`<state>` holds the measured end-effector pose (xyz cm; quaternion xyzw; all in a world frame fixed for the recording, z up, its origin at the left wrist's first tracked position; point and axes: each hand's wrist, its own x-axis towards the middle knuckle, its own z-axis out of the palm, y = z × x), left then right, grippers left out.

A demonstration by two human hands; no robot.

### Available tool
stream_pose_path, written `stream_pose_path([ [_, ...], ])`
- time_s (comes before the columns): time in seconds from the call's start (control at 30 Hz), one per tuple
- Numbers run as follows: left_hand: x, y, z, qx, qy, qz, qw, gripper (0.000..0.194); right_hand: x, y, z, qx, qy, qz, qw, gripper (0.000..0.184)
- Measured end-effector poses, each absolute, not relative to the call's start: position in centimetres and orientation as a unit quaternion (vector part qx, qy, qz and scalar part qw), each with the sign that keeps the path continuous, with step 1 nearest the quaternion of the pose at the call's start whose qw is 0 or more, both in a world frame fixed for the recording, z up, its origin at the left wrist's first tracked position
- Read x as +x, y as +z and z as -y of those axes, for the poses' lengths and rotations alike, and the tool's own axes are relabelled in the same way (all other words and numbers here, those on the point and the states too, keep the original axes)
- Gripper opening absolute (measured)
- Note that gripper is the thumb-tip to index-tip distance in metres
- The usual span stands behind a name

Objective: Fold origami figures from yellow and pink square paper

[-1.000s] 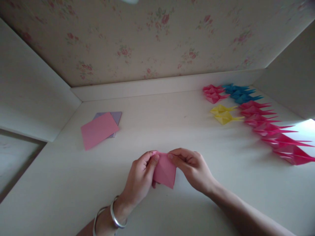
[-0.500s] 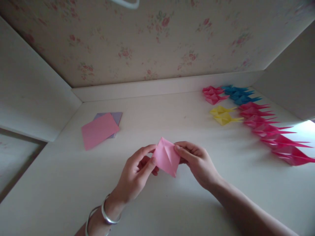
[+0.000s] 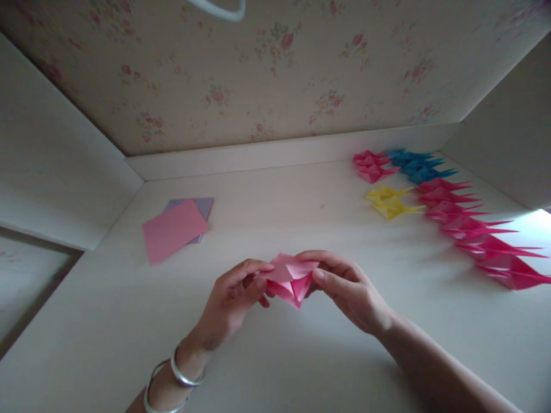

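A partly folded pink paper is held just above the white table near the middle. My left hand, with silver bangles on its wrist, pinches the paper's left side. My right hand pinches its right side, thumb below and fingers on top. The paper's layers are spread apart, showing darker pink folds underneath.
A flat pink sheet lies on a purple sheet at the left. Rows of finished folded pieces lie at the right: pink, blue and yellow. A floral wall and white side panels enclose the table.
The pink paper went from a flat diamond shape to being pulled open, its layers now spread between both hands. Both hands stayed near the table's middle.
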<state>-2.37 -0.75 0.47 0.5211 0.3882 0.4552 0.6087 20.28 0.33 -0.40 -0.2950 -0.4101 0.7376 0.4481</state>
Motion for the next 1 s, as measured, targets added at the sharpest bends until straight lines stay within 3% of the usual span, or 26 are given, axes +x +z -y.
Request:
stream_pose_path([
  [0.5,-2.50,0.65,0.84,0.462,0.457,-0.407,0.642,0.023,20.38,-0.64,-0.41,-0.289,0.745,0.419,0.431,0.032],
  [1.0,-2.33,0.15,0.71,0.483,0.488,-0.408,0.602,0.021,20.28,-0.37,-0.33,-0.310,0.722,0.461,0.413,0.031],
])
